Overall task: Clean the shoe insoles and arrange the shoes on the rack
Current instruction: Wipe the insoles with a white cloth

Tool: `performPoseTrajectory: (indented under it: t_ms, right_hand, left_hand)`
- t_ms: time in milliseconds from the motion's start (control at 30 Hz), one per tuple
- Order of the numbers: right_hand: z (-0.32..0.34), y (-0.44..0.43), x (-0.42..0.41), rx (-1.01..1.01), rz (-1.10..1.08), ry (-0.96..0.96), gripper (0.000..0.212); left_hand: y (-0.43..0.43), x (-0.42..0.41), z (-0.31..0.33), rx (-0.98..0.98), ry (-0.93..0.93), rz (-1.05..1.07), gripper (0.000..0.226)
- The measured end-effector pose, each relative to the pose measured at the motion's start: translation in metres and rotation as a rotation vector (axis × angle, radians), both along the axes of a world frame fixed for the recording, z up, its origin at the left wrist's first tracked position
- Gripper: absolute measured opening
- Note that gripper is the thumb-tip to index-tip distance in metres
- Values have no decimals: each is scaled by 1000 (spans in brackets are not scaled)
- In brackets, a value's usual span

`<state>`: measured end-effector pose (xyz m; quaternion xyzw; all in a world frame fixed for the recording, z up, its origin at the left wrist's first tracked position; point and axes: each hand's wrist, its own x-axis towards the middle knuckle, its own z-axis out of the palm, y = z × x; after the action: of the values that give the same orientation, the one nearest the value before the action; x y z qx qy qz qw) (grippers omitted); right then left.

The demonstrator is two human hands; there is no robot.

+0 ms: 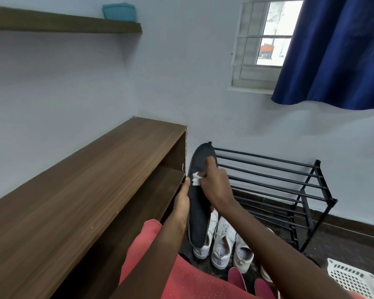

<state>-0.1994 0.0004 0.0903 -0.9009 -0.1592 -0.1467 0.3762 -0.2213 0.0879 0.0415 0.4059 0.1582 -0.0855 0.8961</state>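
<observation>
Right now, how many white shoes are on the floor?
4 shoes in a row before the rack: left, middle, right, and a fourth partly behind the forearm. More may hide.

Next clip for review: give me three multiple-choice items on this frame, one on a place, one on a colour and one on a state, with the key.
1. Where do the white shoes stand?
A) on the floor beside the rack
B) on the wall shelf
C) in a basket

2. What colour is the insole held by the left hand?
A) yellow
B) dark, near black
C) white

3. What is the right hand doing?
A) hanging idle
B) gripping a rack bar
C) pressing a white cloth to the insole

Key: 1 A, the shoes sit on the floor below the hands, off the rack. 2 B, it shows dark against the pale wall. 3 C, the cloth is pinched in its fingers against the insole.
</observation>
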Motion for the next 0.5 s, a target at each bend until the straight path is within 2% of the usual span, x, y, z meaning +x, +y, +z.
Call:
performPoseTrajectory:
  t_ms: [167, 267, 367, 500]
  right_hand:
    - [14, -11, 43, 59, -106, -57, 19]
    - [2, -7, 34, 109, -60, 30, 26]
    - [-14, -5, 15, 79, 8, 92, 31]
    - [-31, -7, -15, 51, 78, 132, 30]
  left_hand:
    - [-5, 3, 13, 117, -63, 44, 54]
    - [-2, 9, 17, 199, -87, 150, 47]
    - [1, 19, 9, 244, -54, 208, 50]
    - [4, 21, -4, 203, 26, 281, 52]
